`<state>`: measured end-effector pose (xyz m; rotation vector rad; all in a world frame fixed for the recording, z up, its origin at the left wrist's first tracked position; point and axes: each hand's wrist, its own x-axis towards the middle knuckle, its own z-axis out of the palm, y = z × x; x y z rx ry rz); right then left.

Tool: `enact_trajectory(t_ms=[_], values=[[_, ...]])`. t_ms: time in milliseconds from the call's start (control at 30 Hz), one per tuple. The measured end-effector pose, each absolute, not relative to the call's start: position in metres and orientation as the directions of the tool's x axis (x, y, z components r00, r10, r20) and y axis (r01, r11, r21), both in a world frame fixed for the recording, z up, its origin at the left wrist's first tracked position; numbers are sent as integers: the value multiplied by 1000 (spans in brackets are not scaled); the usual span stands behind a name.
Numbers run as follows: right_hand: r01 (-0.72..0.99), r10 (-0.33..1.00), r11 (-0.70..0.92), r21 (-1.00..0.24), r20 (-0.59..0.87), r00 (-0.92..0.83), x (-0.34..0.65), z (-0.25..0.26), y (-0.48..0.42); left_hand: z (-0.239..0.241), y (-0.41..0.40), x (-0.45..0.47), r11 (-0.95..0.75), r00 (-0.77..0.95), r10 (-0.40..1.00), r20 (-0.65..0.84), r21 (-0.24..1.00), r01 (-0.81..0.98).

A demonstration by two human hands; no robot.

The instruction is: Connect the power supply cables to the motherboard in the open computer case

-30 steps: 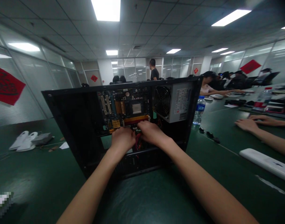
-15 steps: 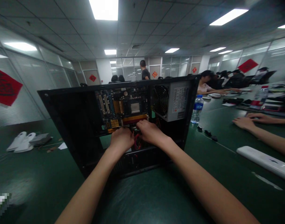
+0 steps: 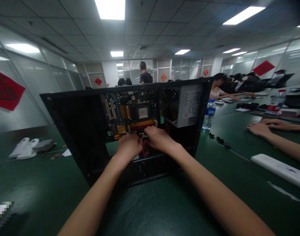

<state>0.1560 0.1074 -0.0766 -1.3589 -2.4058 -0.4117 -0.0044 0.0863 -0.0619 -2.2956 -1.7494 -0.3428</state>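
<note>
An open black computer case (image 3: 66, 95) stands on the green table in front of me. Inside it are a motherboard (image 3: 143, 112) and, at the upper right, a grey power supply (image 3: 190, 106) with a round fan grille. Both my hands reach into the case at the motherboard's lower edge, just below the yellow and red memory slots (image 3: 142, 125). My left hand (image 3: 129, 145) is closed there, its fingertips mostly hidden. Close beside it, my right hand (image 3: 158, 138) is curled too, and what its fingers hold is hidden. Red cables (image 3: 146, 149) hang between and below the hands.
A water bottle (image 3: 209, 114) stands right of the case, near small black pieces (image 3: 220, 140). Further right lie a white bar-shaped object (image 3: 280, 167) and another person's hands (image 3: 259, 128). White objects (image 3: 24, 148) and a grey box (image 3: 44, 146) sit at left.
My hands stay at the same spot in the case with only slight finger movement. The view has shifted slightly, and the standing person in the background has moved left.
</note>
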Motion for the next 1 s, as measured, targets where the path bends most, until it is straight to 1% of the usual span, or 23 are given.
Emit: enact_trajectory(t_ms=[100,267,333,400,767,867,1000], values=[[870,765,486,78,445,-467,156,-76,106,-62,86,-4,-239,244,897,368,-61,969],[859,762,501,102,419,-494,156,-76,105,-65,88,-5,-267,265,927,267,-27,963],[855,759,506,115,411,-505,156,-76,105,-65,89,-6,-270,266,931,250,-18,963],[854,756,507,116,417,-505,156,-76,106,-64,89,-6,-262,258,930,262,-22,965],[874,755,478,88,467,-460,156,-76,105,-62,86,-4,-216,215,876,433,-47,975],[870,752,485,86,467,-465,157,-77,106,-62,86,-4,-232,226,875,428,-38,972],[862,749,499,90,456,-481,157,-77,106,-63,87,-5,-242,236,895,378,-34,970]])
